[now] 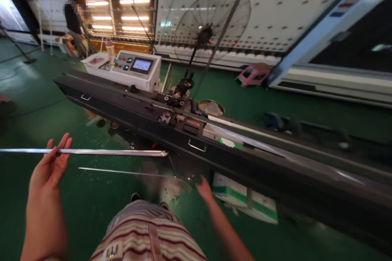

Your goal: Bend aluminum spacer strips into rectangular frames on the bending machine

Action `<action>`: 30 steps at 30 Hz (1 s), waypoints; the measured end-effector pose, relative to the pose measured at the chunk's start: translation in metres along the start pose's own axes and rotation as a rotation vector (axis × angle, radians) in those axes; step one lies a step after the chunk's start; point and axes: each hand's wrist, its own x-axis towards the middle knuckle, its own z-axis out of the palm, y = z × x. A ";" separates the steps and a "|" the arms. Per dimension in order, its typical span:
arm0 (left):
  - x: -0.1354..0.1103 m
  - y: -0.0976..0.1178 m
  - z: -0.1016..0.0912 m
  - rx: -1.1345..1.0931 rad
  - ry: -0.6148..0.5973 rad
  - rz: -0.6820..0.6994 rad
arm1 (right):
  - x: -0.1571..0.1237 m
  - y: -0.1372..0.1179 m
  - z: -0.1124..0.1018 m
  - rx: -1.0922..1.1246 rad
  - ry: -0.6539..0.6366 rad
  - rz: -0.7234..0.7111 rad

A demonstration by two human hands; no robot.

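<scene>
My left hand (55,163) holds a long, shiny metal bar (113,152) between thumb and fingers. The bar runs level from the left picture edge to a bright end near the machine's front side. Below it is a second, thinner metal strip (125,172); whether the two are joined I cannot tell. My right hand (204,189) is low, just right of the thin strip's far end and under the machine's edge. Its fingers are blurred, and any grip on the strip cannot be made out.
A long dark machine bed (147,130) crosses the view, with a white control box (137,71) at its back. Boxes (245,197) lie beneath the bed. Behind stand a large fan (205,34), a pink stool (254,74) and a person (73,20) at far left.
</scene>
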 end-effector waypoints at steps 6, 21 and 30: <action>0.008 -0.040 0.026 0.204 -0.145 0.046 | -0.024 -0.132 -0.071 0.762 -0.239 -0.506; -0.010 -0.056 0.044 0.324 -0.225 0.086 | -0.054 -0.223 -0.071 1.376 -0.332 -0.406; -0.010 -0.050 0.020 0.217 -0.147 -0.053 | -0.075 -0.242 -0.102 1.353 -0.448 -0.396</action>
